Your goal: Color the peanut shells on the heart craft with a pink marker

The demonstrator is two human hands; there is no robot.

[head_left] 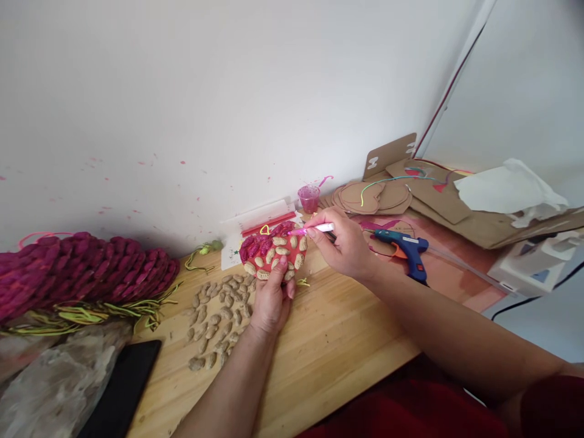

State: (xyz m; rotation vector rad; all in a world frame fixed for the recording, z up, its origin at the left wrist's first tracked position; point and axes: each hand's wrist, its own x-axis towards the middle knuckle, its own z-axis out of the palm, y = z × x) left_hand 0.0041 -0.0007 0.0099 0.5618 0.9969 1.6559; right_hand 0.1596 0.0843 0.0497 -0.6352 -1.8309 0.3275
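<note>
My left hand (270, 298) grips a red, heart-shaped piece (272, 248) by its lower edge, thumb on the front. Whole peanuts in their shells cover its face; those along the top and upper left are wet magenta, the others bare tan. A small yellow loop stands at its top. In my right hand (344, 246) is a paintbrush (325, 227) with a white handle, pinched between thumb and fingers. Its pink tip touches or nearly touches the upper right of the piece. Just behind, a clear cup (309, 199) holds magenta paint.
Loose peanuts (225, 313) lie left of my forearm. A row of magenta peanut pieces (91, 267) with yellow-green strings stands at far left, near a black tablet-like slab (125, 383). To the right are a blue glue gun (413, 249) and cardboard hearts (360, 198).
</note>
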